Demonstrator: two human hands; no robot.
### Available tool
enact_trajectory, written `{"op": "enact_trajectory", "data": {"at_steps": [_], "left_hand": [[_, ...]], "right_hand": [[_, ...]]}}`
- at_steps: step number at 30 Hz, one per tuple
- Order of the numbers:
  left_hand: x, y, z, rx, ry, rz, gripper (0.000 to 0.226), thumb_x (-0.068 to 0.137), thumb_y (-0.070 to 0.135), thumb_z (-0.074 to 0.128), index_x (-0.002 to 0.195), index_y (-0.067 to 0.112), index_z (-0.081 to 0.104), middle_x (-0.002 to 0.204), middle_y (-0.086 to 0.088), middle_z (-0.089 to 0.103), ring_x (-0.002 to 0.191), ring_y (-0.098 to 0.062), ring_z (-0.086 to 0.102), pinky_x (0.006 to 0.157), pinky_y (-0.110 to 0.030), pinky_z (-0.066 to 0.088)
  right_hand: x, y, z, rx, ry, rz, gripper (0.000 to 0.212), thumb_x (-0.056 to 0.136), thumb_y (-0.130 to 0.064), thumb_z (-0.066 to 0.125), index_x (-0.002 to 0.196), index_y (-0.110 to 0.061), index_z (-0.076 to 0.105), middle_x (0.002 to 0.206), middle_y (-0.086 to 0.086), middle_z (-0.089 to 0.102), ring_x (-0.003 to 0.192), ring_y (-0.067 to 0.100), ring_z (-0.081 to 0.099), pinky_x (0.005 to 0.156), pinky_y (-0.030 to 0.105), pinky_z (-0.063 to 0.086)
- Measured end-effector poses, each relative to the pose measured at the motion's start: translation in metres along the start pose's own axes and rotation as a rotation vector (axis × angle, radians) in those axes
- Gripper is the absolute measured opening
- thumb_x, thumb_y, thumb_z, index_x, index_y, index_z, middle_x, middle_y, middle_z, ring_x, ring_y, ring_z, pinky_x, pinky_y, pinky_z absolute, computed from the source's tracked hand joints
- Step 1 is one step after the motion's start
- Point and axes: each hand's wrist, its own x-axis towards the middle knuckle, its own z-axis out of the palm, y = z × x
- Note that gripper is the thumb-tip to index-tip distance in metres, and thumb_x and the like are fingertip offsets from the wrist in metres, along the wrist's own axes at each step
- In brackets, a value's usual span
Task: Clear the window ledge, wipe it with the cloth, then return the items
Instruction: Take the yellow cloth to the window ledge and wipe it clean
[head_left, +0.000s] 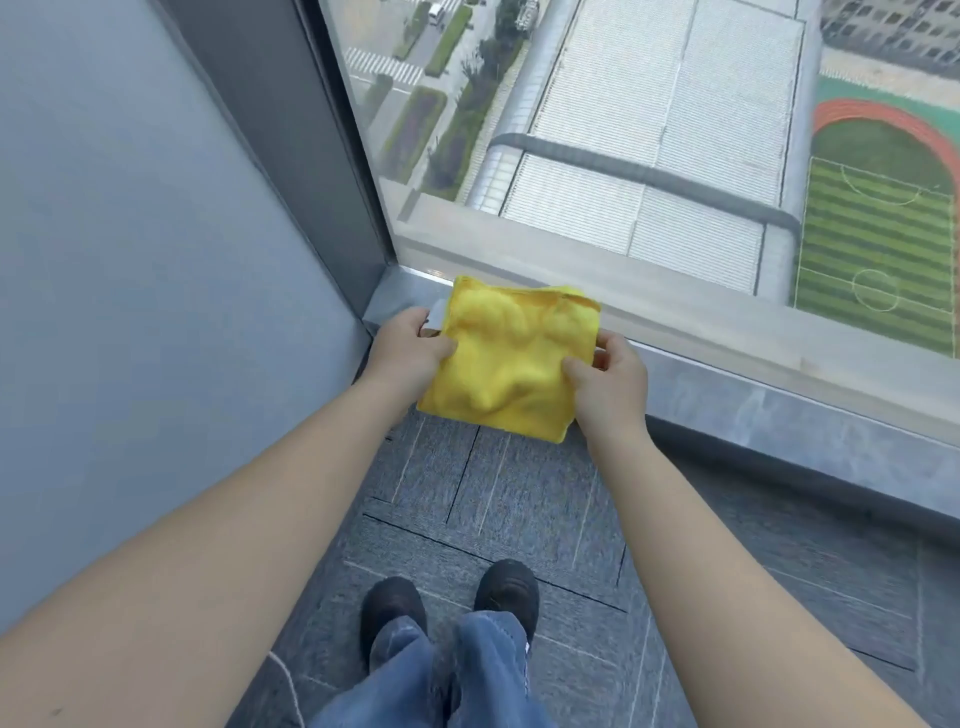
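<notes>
A folded yellow cloth (511, 358) is held up between both hands, just above the left end of the grey window ledge (753, 400). My left hand (410, 345) pinches the cloth's left edge, thumb on top. My right hand (610, 376) grips its right edge the same way. A small white tag or object (438, 314) shows behind my left fingers; what it is cannot be told. The visible ledge surface bears no items.
A grey wall (130, 286) stands close on the left and meets the dark window frame (311, 130) in the corner. The tall window pane (649, 130) rises from the ledge. My shoes (452, 605) stand on grey carpet tiles (519, 493) below.
</notes>
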Motion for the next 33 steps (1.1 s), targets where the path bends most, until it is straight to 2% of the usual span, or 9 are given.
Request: {"op": "enact_trajectory", "data": {"at_steps": [3, 8, 12, 15, 18, 20, 25, 29, 33], "left_hand": [[0.061, -0.036, 0.013, -0.017, 0.02, 0.03, 0.011, 0.078, 0.003, 0.056, 0.082, 0.013, 0.058, 0.082, -0.008, 0.055, 0.083, -0.023, 0.051, 0.076, -0.035, 0.04], [0.159, -0.105, 0.036, -0.009, -0.031, 0.063, 0.031, 0.078, -0.009, 0.047, 0.07, 0.02, 0.053, 0.069, 0.0, 0.052, 0.068, -0.018, 0.05, 0.055, -0.026, 0.038], [0.215, -0.135, 0.053, 0.023, 0.034, 0.15, 0.029, 0.077, -0.01, 0.05, 0.092, 0.014, 0.059, 0.078, -0.003, 0.057, 0.079, -0.021, 0.052, 0.069, -0.032, 0.045], [0.246, -0.149, 0.063, 0.054, 0.086, 0.194, 0.038, 0.078, -0.004, 0.057, 0.116, 0.004, 0.053, 0.09, -0.008, 0.056, 0.09, -0.024, 0.053, 0.084, -0.038, 0.045], [0.262, -0.16, 0.07, 0.122, 0.117, 0.217, 0.044, 0.08, 0.003, 0.061, 0.121, 0.005, 0.048, 0.108, -0.016, 0.062, 0.102, -0.029, 0.059, 0.092, -0.038, 0.046], [0.262, -0.168, 0.07, 0.179, 0.139, 0.237, 0.048, 0.081, 0.006, 0.061, 0.126, 0.005, 0.044, 0.122, -0.017, 0.057, 0.109, -0.028, 0.057, 0.095, -0.035, 0.043], [0.258, -0.189, 0.053, 0.461, 0.221, 0.323, 0.042, 0.085, 0.015, 0.053, 0.126, 0.008, 0.047, 0.137, -0.013, 0.047, 0.127, -0.027, 0.042, 0.102, -0.029, 0.029], [0.264, -0.203, 0.031, 0.705, 0.299, 0.38, 0.038, 0.088, 0.015, 0.045, 0.125, 0.008, 0.05, 0.146, -0.013, 0.037, 0.136, -0.029, 0.029, 0.111, -0.036, 0.019], [0.266, -0.217, 0.014, 0.811, 0.296, 0.32, 0.045, 0.091, 0.017, 0.04, 0.135, 0.008, 0.037, 0.153, -0.017, 0.022, 0.14, -0.032, 0.019, 0.115, -0.039, 0.013]], "right_hand": [[0.055, 0.041, 0.031, -0.027, 0.04, -0.045, 0.025, 0.078, 0.002, 0.05, 0.089, -0.02, 0.053, 0.083, 0.005, 0.058, 0.081, 0.023, 0.054, 0.082, 0.045, 0.049], [0.141, 0.118, 0.07, -0.056, 0.082, -0.098, 0.027, 0.077, 0.003, 0.05, 0.092, -0.018, 0.056, 0.087, 0.007, 0.059, 0.081, 0.023, 0.054, 0.078, 0.039, 0.048], [0.193, 0.151, 0.085, -0.123, 0.109, -0.188, 0.031, 0.079, 0.002, 0.052, 0.108, -0.009, 0.06, 0.09, 0.003, 0.058, 0.083, 0.018, 0.053, 0.07, 0.024, 0.041], [0.216, 0.164, 0.091, -0.19, 0.133, -0.227, 0.032, 0.08, 0.0, 0.052, 0.11, -0.009, 0.058, 0.094, 0.003, 0.06, 0.085, 0.016, 0.052, 0.064, 0.021, 0.035], [0.227, 0.176, 0.098, -0.317, 0.165, -0.246, 0.041, 0.081, -0.001, 0.053, 0.121, -0.006, 0.048, 0.122, 0.011, 0.053, 0.109, 0.023, 0.049, 0.08, 0.021, 0.033], [0.224, 0.184, 0.103, -0.508, 0.175, -0.319, 0.055, 0.082, -0.004, 0.054, 0.134, -0.004, 0.035, 0.139, 0.016, 0.036, 0.128, 0.028, 0.034, 0.098, 0.022, 0.022], [0.216, 0.188, 0.129, -0.873, -0.052, -0.583, 0.056, 0.088, -0.016, 0.052, 0.14, -0.009, 0.034, 0.155, 0.014, 0.018, 0.144, 0.033, 0.015, 0.116, 0.038, 0.008], [0.229, 0.187, 0.153, -1.185, -0.194, -0.548, 0.06, 0.094, -0.045, 0.034, 0.146, -0.034, 0.008, 0.159, -0.001, -0.01, 0.144, 0.037, -0.012, 0.113, 0.058, -0.007], [0.238, 0.202, 0.165, -1.29, -0.203, -0.479, 0.063, 0.092, -0.055, 0.019, 0.146, -0.035, -0.008, 0.158, -0.003, -0.019, 0.143, 0.037, -0.02, 0.109, 0.064, -0.012]]}}
